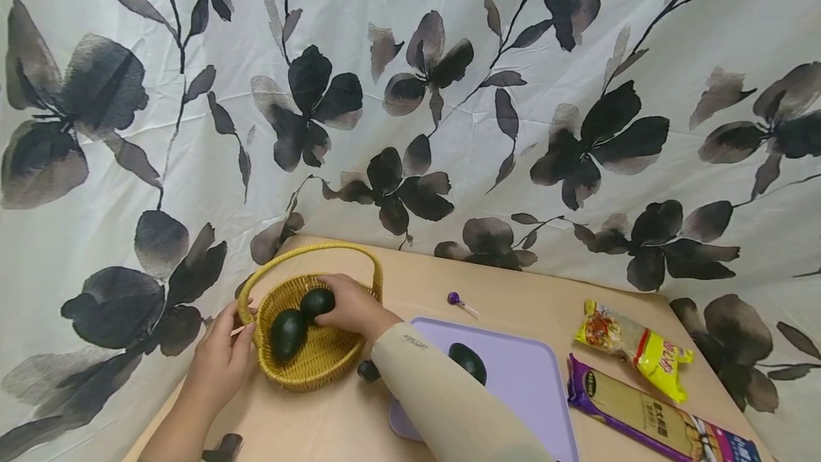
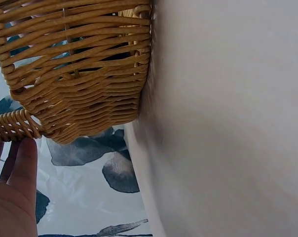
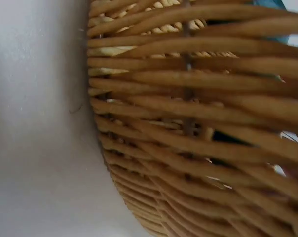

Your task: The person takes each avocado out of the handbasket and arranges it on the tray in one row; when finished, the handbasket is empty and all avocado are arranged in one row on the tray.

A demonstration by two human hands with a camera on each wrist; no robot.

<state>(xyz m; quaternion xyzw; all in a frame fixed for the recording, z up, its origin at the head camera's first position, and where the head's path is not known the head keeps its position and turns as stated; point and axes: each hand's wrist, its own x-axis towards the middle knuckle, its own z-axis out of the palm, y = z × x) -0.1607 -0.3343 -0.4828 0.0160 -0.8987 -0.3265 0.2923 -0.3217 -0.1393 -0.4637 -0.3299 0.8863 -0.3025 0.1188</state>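
A yellow wicker basket (image 1: 308,376) with an arched handle stands on the table at left. My left hand (image 1: 224,355) holds it by the left foot of the handle (image 2: 16,126), fingers and thumb on either side. Inside the basket, my right hand (image 1: 351,305) grips a dark green avocado (image 1: 317,303) from the right. A second avocado (image 1: 288,335) lies in the basket to the left of it. Another avocado (image 1: 468,362) rests on a lilac tray (image 1: 526,383), partly covered by my right sleeve. The right wrist view shows only the basket's woven side (image 3: 198,108) and the tabletop.
A purple lollipop (image 1: 454,298) lies behind the tray. To the tray's right are a yellow food packet (image 1: 663,366) and a long purple-edged noodle packet (image 1: 641,408). A floral curtain (image 1: 410,91) hangs behind the table (image 1: 410,269).
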